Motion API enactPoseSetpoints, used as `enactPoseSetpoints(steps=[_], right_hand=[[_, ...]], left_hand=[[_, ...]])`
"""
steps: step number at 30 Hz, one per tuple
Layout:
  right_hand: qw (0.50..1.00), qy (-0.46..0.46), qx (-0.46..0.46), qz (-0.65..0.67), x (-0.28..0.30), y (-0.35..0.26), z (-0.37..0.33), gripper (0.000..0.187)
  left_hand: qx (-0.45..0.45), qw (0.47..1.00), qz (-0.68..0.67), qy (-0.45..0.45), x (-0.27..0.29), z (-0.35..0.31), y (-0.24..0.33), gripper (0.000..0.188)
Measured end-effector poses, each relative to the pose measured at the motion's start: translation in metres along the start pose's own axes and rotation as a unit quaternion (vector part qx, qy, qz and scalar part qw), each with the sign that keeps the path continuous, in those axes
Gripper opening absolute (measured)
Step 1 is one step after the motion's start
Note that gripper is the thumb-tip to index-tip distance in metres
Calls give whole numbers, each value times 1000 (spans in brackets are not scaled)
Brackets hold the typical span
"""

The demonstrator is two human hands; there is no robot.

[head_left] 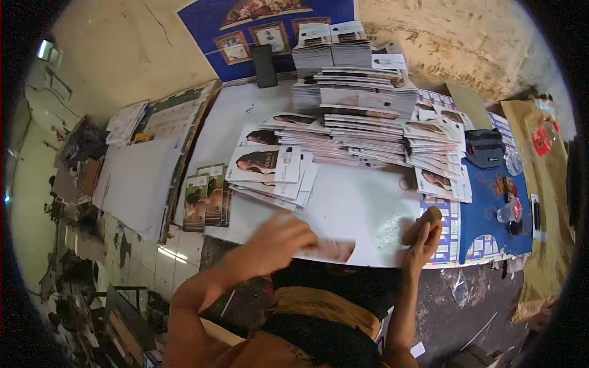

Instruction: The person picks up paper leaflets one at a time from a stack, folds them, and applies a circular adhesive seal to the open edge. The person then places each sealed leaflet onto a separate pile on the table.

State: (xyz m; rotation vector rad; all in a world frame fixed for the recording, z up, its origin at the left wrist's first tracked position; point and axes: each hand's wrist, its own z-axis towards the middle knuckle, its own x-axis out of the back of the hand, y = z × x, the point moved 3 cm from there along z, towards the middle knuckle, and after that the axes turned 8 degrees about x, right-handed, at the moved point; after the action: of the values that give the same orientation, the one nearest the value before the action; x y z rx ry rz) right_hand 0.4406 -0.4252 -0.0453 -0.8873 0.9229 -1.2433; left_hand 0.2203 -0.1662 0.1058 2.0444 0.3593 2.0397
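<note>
My left hand [277, 242] presses flat on a printed sheet [328, 250] at the near edge of the white work surface [350, 202], its fingers blurred. Over at the sheet's right end, my right hand [422, 242] grips a brown rounded block [422, 224] held against the surface. Just beyond my left hand lies a fanned stack of printed leaflets [270, 168] showing a portrait.
Tall piles of printed sheets [362, 116] fill the back of the surface. Green booklets [207, 195] lie at left beside white boards [144, 178]. A black pouch [483, 147], rubber bands [498, 183] and a plastic cup [509, 211] sit on the blue sheet at right.
</note>
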Motion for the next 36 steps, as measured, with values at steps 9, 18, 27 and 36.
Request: enactPoseSetpoints(steps=[9,18,27,36], right_hand=[[998,-2,10,-65,-10,-6,7,39],[988,26,101,-112,20,15,-6,56],[981,-1,165,-103,15,27,2,64],[962,32,230,-144,-5,-31,-9,100]], left_hand=[[166,936,42,306,81,-20,-56,31],[191,930,-38,313,15,-52,-103,48],[629,680,145,349,-36,-231,-242,68],[589,683,-95,422,-5,-228,-217,54]])
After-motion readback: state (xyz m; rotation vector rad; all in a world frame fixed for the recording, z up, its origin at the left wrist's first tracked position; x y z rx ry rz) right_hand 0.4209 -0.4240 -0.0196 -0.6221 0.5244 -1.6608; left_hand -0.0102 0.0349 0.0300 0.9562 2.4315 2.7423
